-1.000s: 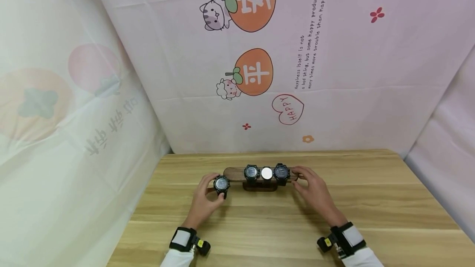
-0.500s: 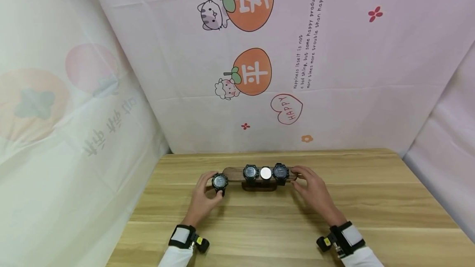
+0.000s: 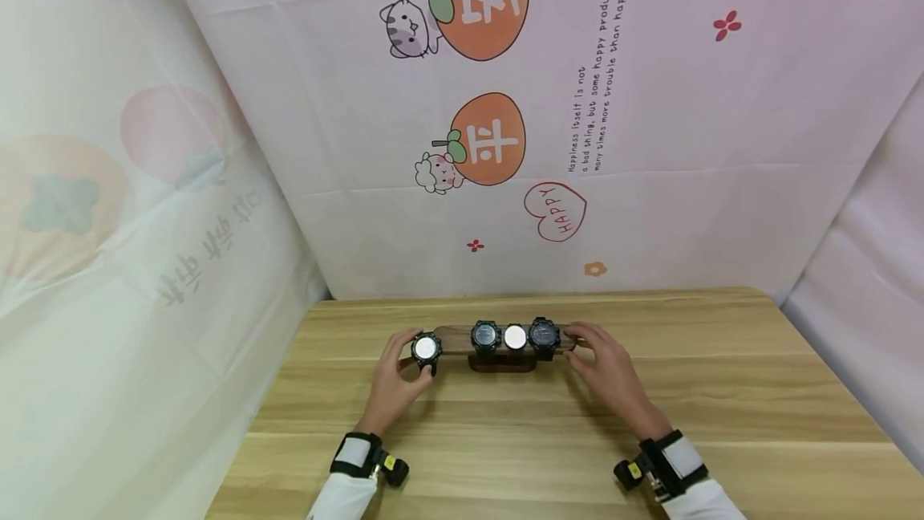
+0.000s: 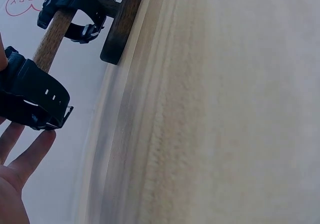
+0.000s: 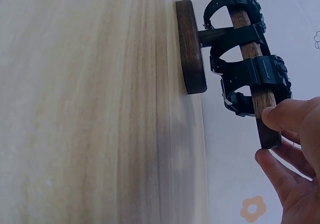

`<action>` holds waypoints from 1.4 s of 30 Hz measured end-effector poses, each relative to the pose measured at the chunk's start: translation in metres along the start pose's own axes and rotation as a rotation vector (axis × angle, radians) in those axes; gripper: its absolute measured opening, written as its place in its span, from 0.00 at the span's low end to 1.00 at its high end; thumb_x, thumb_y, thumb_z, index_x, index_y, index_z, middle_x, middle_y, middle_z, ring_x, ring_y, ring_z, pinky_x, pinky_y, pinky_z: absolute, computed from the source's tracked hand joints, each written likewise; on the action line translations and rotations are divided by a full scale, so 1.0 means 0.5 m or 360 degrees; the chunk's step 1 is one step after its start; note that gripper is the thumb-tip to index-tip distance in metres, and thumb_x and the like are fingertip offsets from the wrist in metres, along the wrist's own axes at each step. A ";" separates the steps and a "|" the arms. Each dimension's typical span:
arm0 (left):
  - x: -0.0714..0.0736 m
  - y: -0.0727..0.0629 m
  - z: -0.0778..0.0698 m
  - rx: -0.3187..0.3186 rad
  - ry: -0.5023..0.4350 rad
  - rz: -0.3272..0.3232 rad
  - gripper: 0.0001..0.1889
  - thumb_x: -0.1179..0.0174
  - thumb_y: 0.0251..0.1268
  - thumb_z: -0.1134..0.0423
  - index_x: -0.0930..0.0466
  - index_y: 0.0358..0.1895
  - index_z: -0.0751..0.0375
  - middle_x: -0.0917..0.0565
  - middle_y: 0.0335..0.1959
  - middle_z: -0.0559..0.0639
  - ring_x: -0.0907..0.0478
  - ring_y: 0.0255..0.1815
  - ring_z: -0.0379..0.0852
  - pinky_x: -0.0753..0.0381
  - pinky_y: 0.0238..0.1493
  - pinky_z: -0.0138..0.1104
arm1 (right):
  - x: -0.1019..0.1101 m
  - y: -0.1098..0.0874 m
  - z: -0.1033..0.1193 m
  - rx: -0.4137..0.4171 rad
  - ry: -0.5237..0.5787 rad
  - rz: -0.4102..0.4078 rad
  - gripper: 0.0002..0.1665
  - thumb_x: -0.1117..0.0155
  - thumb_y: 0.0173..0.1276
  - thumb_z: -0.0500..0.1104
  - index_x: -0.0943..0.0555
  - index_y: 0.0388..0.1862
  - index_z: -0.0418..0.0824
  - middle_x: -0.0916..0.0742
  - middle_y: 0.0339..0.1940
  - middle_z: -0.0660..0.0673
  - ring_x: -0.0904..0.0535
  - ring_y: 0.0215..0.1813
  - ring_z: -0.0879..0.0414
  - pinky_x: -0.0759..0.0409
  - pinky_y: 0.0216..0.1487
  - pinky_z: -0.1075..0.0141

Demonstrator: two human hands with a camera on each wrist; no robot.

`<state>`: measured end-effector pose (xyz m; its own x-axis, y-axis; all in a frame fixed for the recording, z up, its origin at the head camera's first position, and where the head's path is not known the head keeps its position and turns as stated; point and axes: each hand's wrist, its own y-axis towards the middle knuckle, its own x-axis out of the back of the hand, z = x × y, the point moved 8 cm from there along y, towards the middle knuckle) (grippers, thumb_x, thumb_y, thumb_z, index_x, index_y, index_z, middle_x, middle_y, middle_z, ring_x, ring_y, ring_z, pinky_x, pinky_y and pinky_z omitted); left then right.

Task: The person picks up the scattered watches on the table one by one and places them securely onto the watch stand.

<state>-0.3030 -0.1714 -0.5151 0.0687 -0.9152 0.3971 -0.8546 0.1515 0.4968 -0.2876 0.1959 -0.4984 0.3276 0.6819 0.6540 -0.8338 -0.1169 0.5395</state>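
Note:
My left hand (image 3: 392,385) pinches a black wristwatch (image 3: 426,349) between thumb and fingers, at the left end of a dark wooden watch stand (image 3: 455,340). In the left wrist view, this watch's closed strap (image 4: 42,91) overlaps the bar's tip. My right hand (image 3: 612,369) grips the opposite end of the bar; its thumb presses the wood in the right wrist view. Between the hands, the bar carries a black watch (image 3: 485,335), a watch with a bright, glaring face (image 3: 515,337) and a larger black watch (image 3: 544,334), their straps looped round it.
The stand's flat base (image 3: 503,364) rests on a light wood-grain table (image 3: 520,440), near its back edge. Behind rises a white cloth (image 3: 346,143) with fruit and cartoon prints. More cloth (image 3: 87,359) hangs along the left side.
The watch in my left hand has moved slightly up and away, level with the bar's left end, and its face now catches glare. My right hand keeps its grip on the bar.

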 end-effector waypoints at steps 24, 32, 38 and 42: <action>-0.017 0.025 0.016 0.0051 -0.0002 -0.0002 0.39 0.30 0.64 0.76 0.28 0.76 0.45 0.25 0.73 0.55 0.25 0.73 0.57 0.13 0.63 0.47 | 0.003 -0.002 0.005 0.0013 0.0026 -0.0024 0.29 0.20 0.61 0.28 0.17 0.62 0.34 0.14 0.62 0.36 0.12 0.56 0.42 0.11 0.57 0.48; -0.021 0.025 0.018 0.0064 -0.0003 0.0040 0.36 0.32 0.68 0.73 0.28 0.77 0.48 0.26 0.72 0.57 0.25 0.72 0.59 0.12 0.62 0.47 | -0.002 -0.001 0.003 -0.0011 0.0005 0.0008 0.29 0.21 0.62 0.28 0.16 0.62 0.35 0.14 0.63 0.37 0.12 0.56 0.42 0.11 0.57 0.50; -0.029 0.029 0.022 0.0046 -0.0025 0.0071 0.35 0.32 0.70 0.71 0.30 0.79 0.47 0.26 0.73 0.56 0.26 0.73 0.60 0.13 0.64 0.47 | -0.001 -0.001 0.001 -0.0014 0.0010 0.0001 0.29 0.20 0.61 0.28 0.16 0.62 0.35 0.14 0.63 0.36 0.12 0.56 0.42 0.11 0.56 0.50; -0.035 0.032 0.022 0.0043 -0.0042 0.0116 0.36 0.31 0.71 0.70 0.31 0.79 0.47 0.27 0.75 0.57 0.29 0.76 0.62 0.14 0.65 0.51 | -0.001 -0.001 0.000 -0.0013 0.0018 -0.0004 0.29 0.21 0.62 0.28 0.17 0.63 0.35 0.14 0.63 0.36 0.12 0.56 0.42 0.11 0.56 0.50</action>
<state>-0.3236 -0.1572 -0.5222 -0.0075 -0.9116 0.4110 -0.8703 0.2083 0.4462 -0.2871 0.1956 -0.4989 0.3248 0.6902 0.6466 -0.8366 -0.1092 0.5368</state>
